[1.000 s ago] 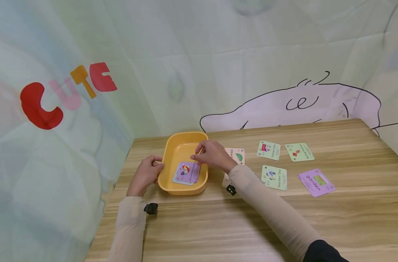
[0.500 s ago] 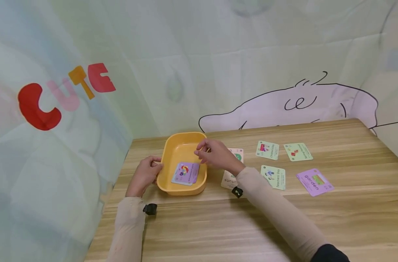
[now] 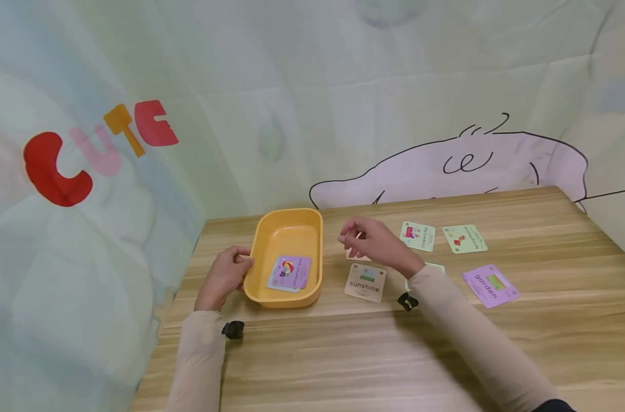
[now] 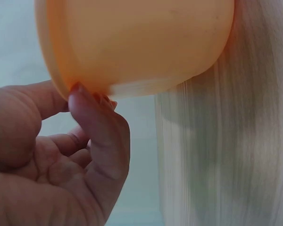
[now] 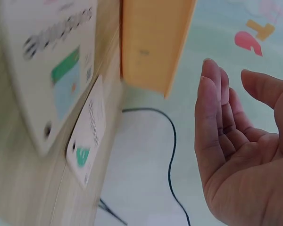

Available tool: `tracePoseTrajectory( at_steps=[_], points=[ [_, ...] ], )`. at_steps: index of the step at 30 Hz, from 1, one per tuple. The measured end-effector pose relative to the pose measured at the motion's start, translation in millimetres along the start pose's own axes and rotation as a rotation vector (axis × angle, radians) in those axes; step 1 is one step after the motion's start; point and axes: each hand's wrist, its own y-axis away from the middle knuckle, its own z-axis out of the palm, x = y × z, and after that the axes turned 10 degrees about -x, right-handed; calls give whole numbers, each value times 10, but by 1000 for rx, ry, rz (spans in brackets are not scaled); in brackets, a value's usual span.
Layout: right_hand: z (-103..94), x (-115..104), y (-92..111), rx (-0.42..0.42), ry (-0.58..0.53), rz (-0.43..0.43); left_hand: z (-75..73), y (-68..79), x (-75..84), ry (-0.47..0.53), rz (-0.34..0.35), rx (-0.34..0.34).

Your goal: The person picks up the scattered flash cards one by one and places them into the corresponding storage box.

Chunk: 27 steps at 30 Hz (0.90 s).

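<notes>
My left hand pinches the left rim of a yellow plastic tray between thumb and fingers; the left wrist view shows the thumb and fingertips at its edge. Inside the tray lies a purple picture card on top of a pale blue one. My right hand hovers right of the tray with its thumb apart from its loosely bent fingers, holding nothing. Below it lies a pinkish card, mostly hidden by the hand in the head view. Nearer me is the "sunshine" card.
Farther right on the wooden table lie a "Children's Day" card, a "Spring Festival" card and a purple "garden" card. A green card is partly covered by the right forearm. Printed cloth hangs behind.
My right hand has moved from over the tray to the right, above the pinkish card. This uncovers the sunshine card. My left hand stays on the tray rim.
</notes>
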Motion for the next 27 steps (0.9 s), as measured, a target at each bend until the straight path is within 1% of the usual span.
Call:
tracePoseTrajectory(
  at_steps=[6,12,19,22,25,27],
  points=[
    [-242,122,262,-3,20,54,8,-12,-10,-1,-5,-4],
    [-470,260,493,36,80,106,7,-30,-28,-9,-9,-2],
    [-642,376,714,80,145,160,7,-23,-8,-24,-5,7],
    [-703,421,796,88,191,182,10,-17,-1,-25,-11,7],
    [-763,463,883,92,236,194,13,-12,-3,-24,-19,5],
    [-807,486,944,94,272,188,16,-12,-5,-20,-24,5]
  ],
)
